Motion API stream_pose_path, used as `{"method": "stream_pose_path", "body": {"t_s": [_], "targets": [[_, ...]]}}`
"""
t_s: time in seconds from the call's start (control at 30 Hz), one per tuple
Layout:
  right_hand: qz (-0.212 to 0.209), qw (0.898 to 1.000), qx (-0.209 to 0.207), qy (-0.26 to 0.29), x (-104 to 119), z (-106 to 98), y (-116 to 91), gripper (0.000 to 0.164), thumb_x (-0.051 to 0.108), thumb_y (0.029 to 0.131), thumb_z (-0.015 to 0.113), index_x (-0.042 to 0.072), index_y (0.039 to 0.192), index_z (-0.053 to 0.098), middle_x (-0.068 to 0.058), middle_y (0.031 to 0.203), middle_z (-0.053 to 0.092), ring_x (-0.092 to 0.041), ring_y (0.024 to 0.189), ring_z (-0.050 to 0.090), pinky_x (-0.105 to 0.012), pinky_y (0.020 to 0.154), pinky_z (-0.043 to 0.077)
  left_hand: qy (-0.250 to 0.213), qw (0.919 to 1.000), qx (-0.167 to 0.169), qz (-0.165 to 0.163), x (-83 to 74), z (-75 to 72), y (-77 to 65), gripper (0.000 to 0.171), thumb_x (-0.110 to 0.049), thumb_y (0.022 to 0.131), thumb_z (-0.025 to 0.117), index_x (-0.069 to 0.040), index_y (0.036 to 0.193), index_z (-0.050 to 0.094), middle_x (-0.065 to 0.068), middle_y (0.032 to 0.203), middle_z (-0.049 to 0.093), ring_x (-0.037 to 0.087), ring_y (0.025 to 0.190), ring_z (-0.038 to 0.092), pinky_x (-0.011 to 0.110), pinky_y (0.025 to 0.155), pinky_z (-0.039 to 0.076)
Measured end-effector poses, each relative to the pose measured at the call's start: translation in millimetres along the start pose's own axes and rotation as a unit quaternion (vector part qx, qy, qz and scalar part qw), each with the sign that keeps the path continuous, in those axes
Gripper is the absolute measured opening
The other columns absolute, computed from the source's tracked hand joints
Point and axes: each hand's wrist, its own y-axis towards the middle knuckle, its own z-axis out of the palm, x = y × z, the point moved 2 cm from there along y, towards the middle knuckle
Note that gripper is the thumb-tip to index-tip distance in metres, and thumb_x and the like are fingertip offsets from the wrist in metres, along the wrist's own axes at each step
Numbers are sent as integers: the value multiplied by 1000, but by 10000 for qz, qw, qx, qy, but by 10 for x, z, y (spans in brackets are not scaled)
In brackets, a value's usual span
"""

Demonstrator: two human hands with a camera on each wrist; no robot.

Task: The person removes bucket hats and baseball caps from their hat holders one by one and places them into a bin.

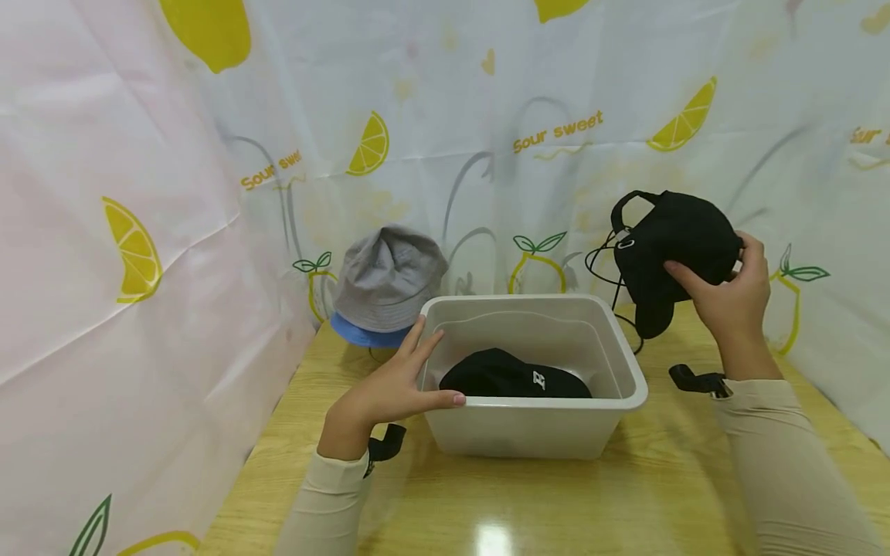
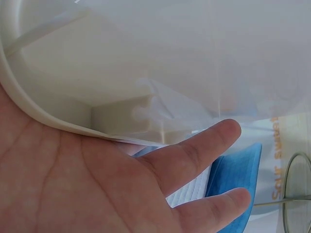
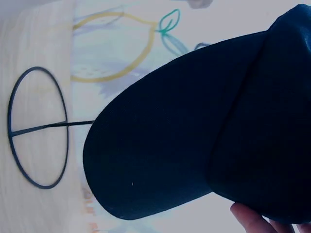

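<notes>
My right hand (image 1: 737, 297) grips a black baseball cap (image 1: 677, 235) by its crown, thumb on the near side, lifted at the back right. Its visor hangs down and its strap loops up at the left. In the right wrist view the visor (image 3: 150, 131) fills the middle, with fingertips (image 3: 250, 218) at the crown's edge. My left hand (image 1: 382, 394) rests at the left front corner of a whitish plastic bin (image 1: 521, 428), fingers spread and thumb along the front rim. Inside the bin lies another black cap (image 1: 494, 374) with a white emblem.
A grey bucket hat (image 1: 389, 278) with a blue layer (image 1: 368, 332) under its brim stands behind the bin's left side. Beside the held cap is a black wire stand (image 1: 603, 262); its round base (image 3: 38, 68) sits on the wooden table (image 1: 417, 510). Lemon-printed cloth (image 1: 445, 193) hangs around.
</notes>
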Motion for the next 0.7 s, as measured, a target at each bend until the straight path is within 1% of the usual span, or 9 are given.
{"method": "stream_pose_path", "body": {"t_s": [0.13,0.2,0.3,0.43,0.57,0.63,0.7], "targets": [[-166,9997,-67,160,133,-66,-48,80,34,77,92,35,145,50,24,130,47,1,118,46,-21,96,42,34,10000,-7,-67,2,3,10,111,-79,77,73,-49,163,8,-14,173,-18,33,149,40,53,112,45],[-280,9990,-164,309,208,-111,-97,80,30,76,93,34,145,52,23,131,48,3,117,47,-19,94,43,42,10000,6,-53,-4,5,16,111,-79,77,73,-50,163,8,-14,173,-18,33,148,42,53,111,46],[-586,9959,-273,628,327,-165,-183,81,22,73,94,32,143,54,21,134,50,1,115,51,-16,89,45,17,10000,3,-13,-3,5,17,111,-78,78,73,-49,163,8,-13,173,-18,34,149,41,53,112,45],[-1024,9896,-299,963,488,-202,-277,82,14,71,94,29,143,56,15,137,51,-3,109,57,-16,85,45,-15,10000,-25,25,-6,-1,24,111,-77,78,73,-47,164,9,-11,173,-17,34,151,37,54,114,43],[-1290,9839,-400,1175,660,-241,-393,82,10,69,95,25,141,58,11,137,53,-3,101,60,-16,84,45,25,10000,-20,12,-5,-6,30,112,-79,77,73,-47,164,8,-12,173,-18,33,151,37,53,114,43],[-1565,9787,-494,1237,750,-265,-453,82,10,68,96,21,140,58,9,137,53,-1,99,61,-14,84,45,43,10000,-14,35,-2,-4,28,112,-78,78,73,-46,164,8,-11,173,-18,33,150,39,53,113,44],[-1833,9730,-563,1286,835,-290,-505,82,11,68,96,18,140,58,9,136,52,0,95,60,-12,78,46,42,10000,-13,40,-5,-8,21,112,-77,78,73,-46,164,9,-11,173,-18,33,149,41,53,113,45]]}}
